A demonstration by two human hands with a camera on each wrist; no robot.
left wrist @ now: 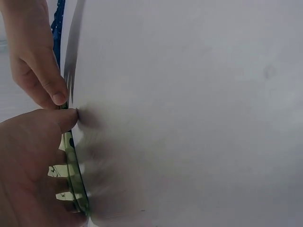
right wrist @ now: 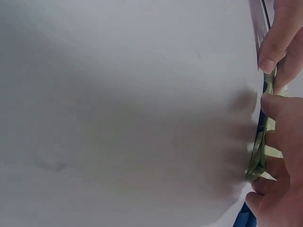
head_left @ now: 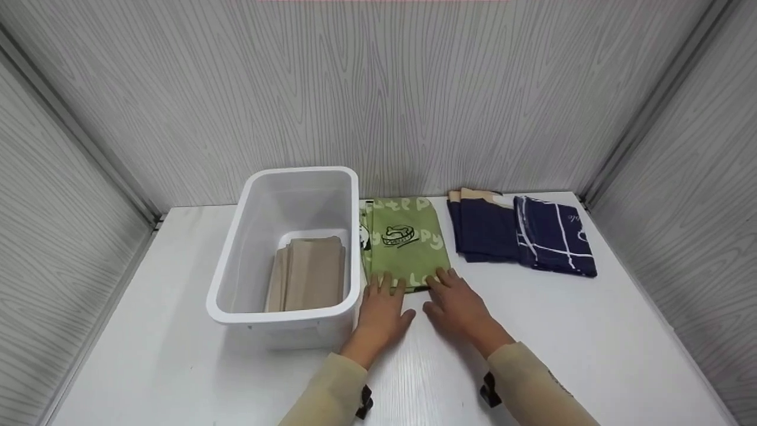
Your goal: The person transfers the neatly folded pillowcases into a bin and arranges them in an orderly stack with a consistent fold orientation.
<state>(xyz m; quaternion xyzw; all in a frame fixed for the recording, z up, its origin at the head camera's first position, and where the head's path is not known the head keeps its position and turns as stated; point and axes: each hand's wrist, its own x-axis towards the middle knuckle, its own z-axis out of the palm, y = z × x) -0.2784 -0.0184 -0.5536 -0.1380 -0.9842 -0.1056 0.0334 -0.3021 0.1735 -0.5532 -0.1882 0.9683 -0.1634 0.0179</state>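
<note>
A folded green cloth (head_left: 408, 236), printed with pale lettering and a black line drawing, lies on the white table just right of the white bin. My left hand (head_left: 381, 310) rests its fingertips on the near left edge of the cloth, palm down. At the near right corner my right hand (head_left: 458, 305) touches the same edge with its fingers spread. Both thumbs point inward, with a gap between them. In the left wrist view, the layered edge of the green cloth (left wrist: 75, 175) shows beneath the left fingers. The right wrist view shows that edge of the cloth (right wrist: 258, 156) along the right fingertips.
The white plastic bin (head_left: 284, 316) stands left of my hands, with folded beige cloths (head_left: 313, 272) inside. To the right lie a navy cloth with tan parts (head_left: 488, 228) and a navy cloth with white lines (head_left: 556, 236). Grey wood-grain panels (head_left: 378, 100) enclose the table.
</note>
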